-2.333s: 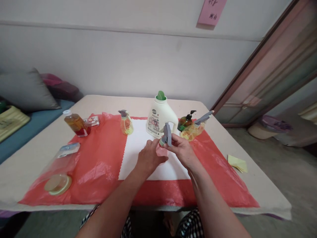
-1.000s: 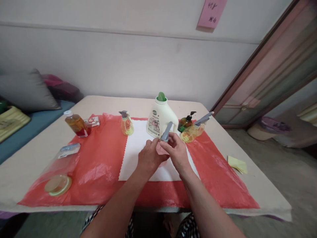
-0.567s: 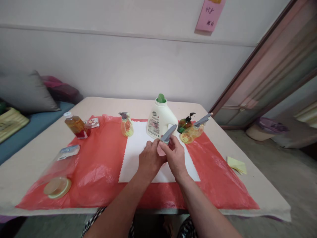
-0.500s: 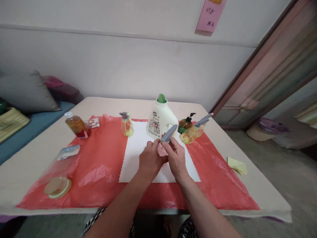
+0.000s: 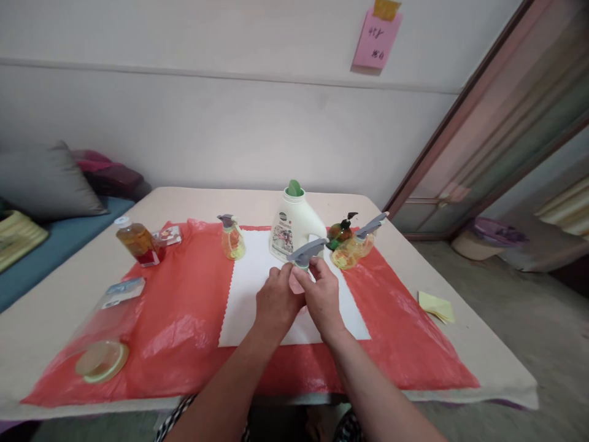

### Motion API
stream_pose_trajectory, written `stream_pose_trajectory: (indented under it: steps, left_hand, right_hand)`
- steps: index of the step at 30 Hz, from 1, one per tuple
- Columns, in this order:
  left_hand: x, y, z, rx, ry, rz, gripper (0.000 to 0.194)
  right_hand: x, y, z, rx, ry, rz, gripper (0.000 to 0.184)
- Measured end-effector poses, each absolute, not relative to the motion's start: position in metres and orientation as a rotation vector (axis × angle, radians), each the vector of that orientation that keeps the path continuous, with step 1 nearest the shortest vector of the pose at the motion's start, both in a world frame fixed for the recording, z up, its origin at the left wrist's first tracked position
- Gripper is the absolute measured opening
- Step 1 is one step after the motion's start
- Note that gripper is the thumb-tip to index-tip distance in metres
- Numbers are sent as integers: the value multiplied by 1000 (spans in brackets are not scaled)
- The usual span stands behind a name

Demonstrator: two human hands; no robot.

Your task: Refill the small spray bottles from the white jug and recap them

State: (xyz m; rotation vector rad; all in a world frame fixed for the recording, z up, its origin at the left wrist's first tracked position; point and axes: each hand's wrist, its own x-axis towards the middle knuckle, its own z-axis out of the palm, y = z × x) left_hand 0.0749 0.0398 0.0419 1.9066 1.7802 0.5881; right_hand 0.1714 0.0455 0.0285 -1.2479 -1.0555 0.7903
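My left hand [image 5: 277, 299] is closed around the pink body of a small spray bottle [image 5: 296, 284], most of which my fingers hide. On its neck sits a grey trigger spray head [image 5: 308, 250], angled up to the right. My right hand [image 5: 324, 296] grips the bottle from the other side, thumb and fingers just under the head. Right behind them stands a large cream detergent jug [image 5: 304, 218], uncapped, with a green piece [image 5: 294, 188] in its mouth. A white sheet [image 5: 243, 307] lies beneath the hands.
Red plastic sheeting [image 5: 184, 313] covers much of the table. Left stand an amber bottle [image 5: 138, 241] and a yellow spray bottle [image 5: 233, 240]. Right are a brown pump bottle [image 5: 339, 233], a clear yellow spray bottle [image 5: 352, 252] and a yellow cloth [image 5: 436, 306]. A round lidded container [image 5: 103, 362] sits front left.
The grey spray head has turned on the bottle and now lies flatter, showing its side. My right hand's fingers have shifted around its base. The whole view has moved slightly.
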Motion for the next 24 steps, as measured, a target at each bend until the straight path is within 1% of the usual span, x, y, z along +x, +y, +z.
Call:
stream_pose_trajectory:
  steps: [2,4,8,9,11,14,17,21,24]
  left_hand:
    - [75,39,43,1907,1784,555,32]
    - [75,39,45,1899,1777,546,31]
    - [75,40,45,1900,1764,586,44]
    - [75,40,44,1902,1770,589,44]
    - [75,40,42,1908,1786,591,38]
    - [76,40,42,1922,1802,561,29]
    - [77,39,45,1912,1794,546,29]
    - [76,39,46,1899,1774,613,40]
    - [77,39,47,1881,1785,595,36]
  right_hand:
    - [170,48,28,-1320,-993,736,35]
    - [170,48,29,-1318,-978,763,38]
    - [172,44,30,-1162,-1097,891,27]
    - [173,43,30,-1158,-1114,894,26]
    - [172,45,28,-1219,-1082,848,26]
    - [170,48,27,-1351,-975,734,35]
    - [168,46,31,-1353,-960,725,41]
    - [169,40,35,-1214,-1075,852,27]
    - [168,43,31,-1278,-1034,794,26]
